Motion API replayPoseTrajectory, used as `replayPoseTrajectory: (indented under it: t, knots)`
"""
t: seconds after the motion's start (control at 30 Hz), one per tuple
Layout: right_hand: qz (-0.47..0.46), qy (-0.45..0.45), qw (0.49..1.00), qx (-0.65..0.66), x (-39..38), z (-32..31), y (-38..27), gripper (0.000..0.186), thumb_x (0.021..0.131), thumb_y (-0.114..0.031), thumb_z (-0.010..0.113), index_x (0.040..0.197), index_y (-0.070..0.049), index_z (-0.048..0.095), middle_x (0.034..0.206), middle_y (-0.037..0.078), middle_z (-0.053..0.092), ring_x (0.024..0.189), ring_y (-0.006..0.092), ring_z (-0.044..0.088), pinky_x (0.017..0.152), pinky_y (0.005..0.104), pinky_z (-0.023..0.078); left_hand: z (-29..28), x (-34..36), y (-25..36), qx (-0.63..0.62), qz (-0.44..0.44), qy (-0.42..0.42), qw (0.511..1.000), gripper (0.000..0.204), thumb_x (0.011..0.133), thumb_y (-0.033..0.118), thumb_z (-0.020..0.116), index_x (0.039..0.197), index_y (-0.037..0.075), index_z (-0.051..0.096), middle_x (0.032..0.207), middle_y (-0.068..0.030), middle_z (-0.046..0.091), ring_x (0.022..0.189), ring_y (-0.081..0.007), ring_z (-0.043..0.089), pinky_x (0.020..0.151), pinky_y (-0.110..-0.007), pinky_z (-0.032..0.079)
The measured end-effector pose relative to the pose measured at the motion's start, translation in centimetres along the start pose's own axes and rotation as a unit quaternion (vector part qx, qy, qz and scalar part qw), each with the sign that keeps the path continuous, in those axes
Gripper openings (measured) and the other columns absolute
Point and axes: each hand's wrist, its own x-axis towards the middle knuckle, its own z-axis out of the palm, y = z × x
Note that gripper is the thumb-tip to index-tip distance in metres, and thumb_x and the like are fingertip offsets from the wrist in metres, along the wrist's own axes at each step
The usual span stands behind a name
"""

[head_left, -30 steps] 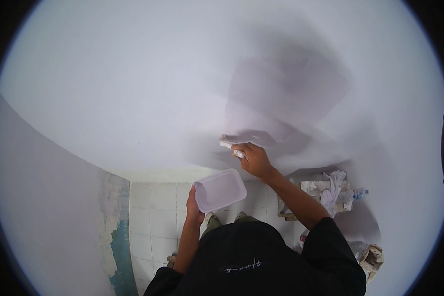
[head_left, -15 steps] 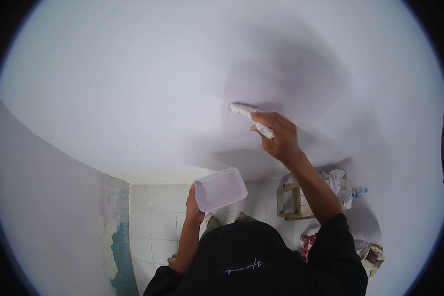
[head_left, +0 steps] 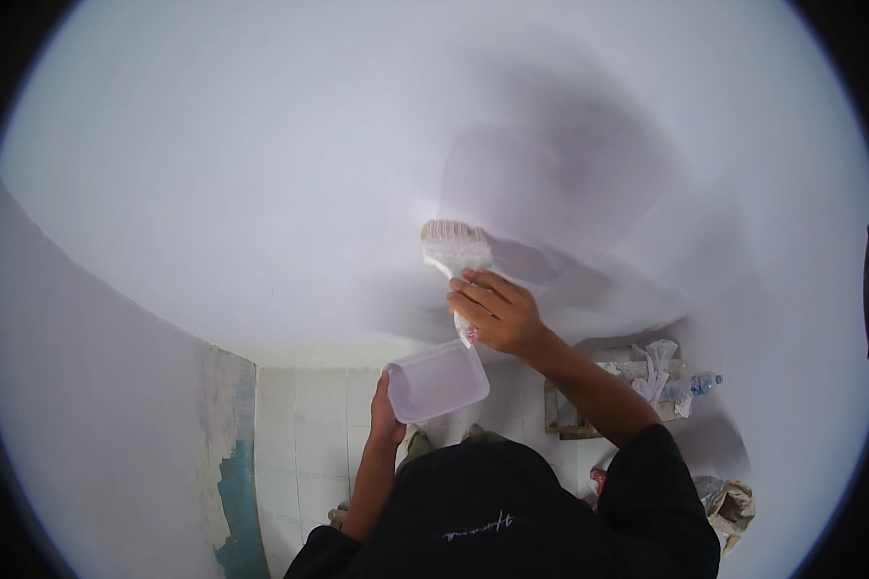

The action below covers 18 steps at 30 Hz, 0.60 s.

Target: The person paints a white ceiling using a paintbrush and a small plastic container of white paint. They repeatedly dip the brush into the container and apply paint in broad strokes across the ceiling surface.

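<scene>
The right hand's fingers [head_left: 480,297] are closed around the handle of a wide, whitish paintbrush [head_left: 459,253], stretched along it with the back of the right hand [head_left: 512,323] showing. The paintbrush stands with its long axis running nearly up and down in view: the bristles point up, just above the fingers and slightly to their left, and the handle's end points down, just below them. The bristle edge runs from left to right, facing the pale wall [head_left: 212,193]; whether its tips touch is hard to tell.

Below and left of those fingers, the left hand [head_left: 386,413] grips the left end of a pale, rectangular tub [head_left: 475,396], thumb along its side, the other fingers mostly hidden. The tub's long axis slants, its right end higher, and its open top faces up. In view, the handle's end overlaps its upper right rim.

Farther out, right and below the right fingers, are a wooden frame [head_left: 553,405], crumpled white plastic [head_left: 656,372] and a clear bottle [head_left: 705,383]. Pale floor tiles [head_left: 319,420] extend left of the left hand.
</scene>
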Motion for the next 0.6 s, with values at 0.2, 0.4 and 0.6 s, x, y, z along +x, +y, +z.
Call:
replayPoseTrajectory:
  t: [0.2, 0.4, 0.6]
  knots:
    - [0.096, -0.072, 0.986, 0.114, -3.2, 2.8, -2.3, 0.033, 0.071, -0.001, 0.064, 0.103, -0.005, 0.070, 0.107, 0.009, 0.071, 0.096, 0.0267, 0.070, 0.081, 0.0367, 0.060, -1.2, -1.5, 0.2, -0.010, 0.013, 0.038, 0.999, 0.058, 0.107, 0.043, 0.036, 0.145, -0.001, 0.041, 0.141, -0.0162, 0.054, 0.131, -0.0298, 0.051, 0.110, -0.042, 0.041]
    - [0.181, -0.029, 0.972, 0.149, 0.7, 1.0, -0.3, 0.040, 0.072, 0.011, 0.061, 0.109, -0.003, 0.069, 0.103, 0.011, 0.072, 0.088, 0.0285, 0.070, 0.074, 0.0363, 0.060, -0.8, -1.4, 1.5, -0.014, 0.033, 0.013, 0.999, 0.060, 0.107, 0.044, 0.036, 0.146, -0.001, 0.041, 0.141, -0.0163, 0.053, 0.131, -0.0300, 0.052, 0.110, -0.042, 0.042]
    - [0.149, 0.036, 0.983, 0.103, 5.6, -3.7, 3.1, 0.030, 0.076, 0.004, 0.077, 0.104, -0.003, 0.069, 0.102, 0.012, 0.073, 0.089, 0.0288, 0.072, 0.077, 0.0350, 0.060, 0.6, -1.0, 1.1, -0.008, 0.006, 0.013, 1.000, 0.058, 0.108, 0.042, 0.031, 0.147, 0.000, 0.041, 0.143, -0.0154, 0.052, 0.133, -0.0292, 0.049, 0.111, -0.043, 0.039]
